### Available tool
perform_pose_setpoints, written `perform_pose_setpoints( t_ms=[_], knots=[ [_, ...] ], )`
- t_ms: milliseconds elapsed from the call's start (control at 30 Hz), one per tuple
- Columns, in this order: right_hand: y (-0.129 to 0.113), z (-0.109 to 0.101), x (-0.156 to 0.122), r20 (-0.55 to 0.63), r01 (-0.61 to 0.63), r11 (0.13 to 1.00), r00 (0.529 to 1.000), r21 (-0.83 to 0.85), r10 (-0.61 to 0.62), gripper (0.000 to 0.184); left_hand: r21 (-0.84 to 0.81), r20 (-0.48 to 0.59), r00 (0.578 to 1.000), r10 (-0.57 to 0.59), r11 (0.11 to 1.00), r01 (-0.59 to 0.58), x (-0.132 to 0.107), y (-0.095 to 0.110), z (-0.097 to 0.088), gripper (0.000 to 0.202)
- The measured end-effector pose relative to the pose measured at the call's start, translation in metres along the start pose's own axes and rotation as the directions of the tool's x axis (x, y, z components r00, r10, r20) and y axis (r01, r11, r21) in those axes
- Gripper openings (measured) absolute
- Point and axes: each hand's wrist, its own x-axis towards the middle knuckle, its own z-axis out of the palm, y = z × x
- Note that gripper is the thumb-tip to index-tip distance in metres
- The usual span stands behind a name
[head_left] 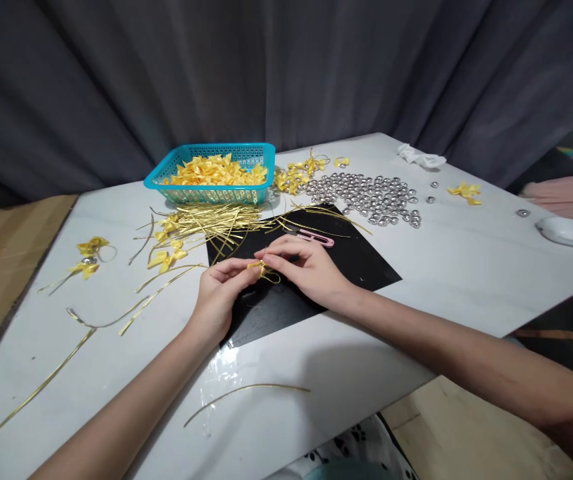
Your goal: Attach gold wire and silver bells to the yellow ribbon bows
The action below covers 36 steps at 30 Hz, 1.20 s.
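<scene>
At the left edge, cardboard [11, 247] lay beside the white table [466, 253]. To the right of it were some loose bows [91, 247], and then many gold strips [221, 220], gathered just on the near side of the blue basket [271, 162], which held a heap of yellow ribbons [216, 172].

Around the middle, above the black mat [266, 317], the left hand [221, 287] held one side of a small bow [262, 269] in a narrow pinch. The right hand [311, 267] was also narrow, with its fingertips closed on the other side of the same bow. To do this step well, I judged, the left pinch had to be steady but light, so as not to crush the ribbon, while the right fingers made small and slow movements and left the loop free.

The bow looked yellow and a little shiny, and its thin gold loop [275, 275] came out toward the near right. Fingers covered most of its middle, so I could not tell whether a bead was there.

Further right, a pink clip [316, 238] lay on the mat, beyond the right hand. Silver beads [366, 193] were spread on the far side, and after them came a white cloth [421, 157] and a white dish [566, 230].
</scene>
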Motion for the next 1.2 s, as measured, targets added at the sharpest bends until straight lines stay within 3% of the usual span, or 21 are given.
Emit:
perform_pose_setpoints(
  t_ms=[433, 633, 800, 1200],
  knots=[
    [-0.006, 0.001, 0.003, -0.039, 0.022, 0.999, 0.999, 0.024, -0.021, 0.010, -0.002, 0.003, 1.000, 0.000, 1.000, 0.000, 0.000, -0.001, 0.001, 0.010],
    [-0.013, -0.005, 0.005, -0.063, -0.119, 0.969, 0.989, 0.218, 0.136, 0.012, 0.008, -0.014, 1.000, -0.005, 1.000, 0.005, 0.000, -0.002, 0.000, 0.010],
    [-0.017, -0.007, 0.005, -0.044, -0.155, 0.957, 0.984, 0.243, 0.171, 0.012, 0.015, -0.015, 1.000, -0.004, 1.000, 0.004, 0.001, -0.002, 0.000, 0.010],
    [-0.028, -0.006, 0.006, -0.079, -0.113, 0.965, 0.988, 0.236, 0.135, 0.009, 0.093, 0.013, 1.000, 0.027, 0.995, -0.028, -0.002, -0.003, 0.003, 0.008]
  ],
)
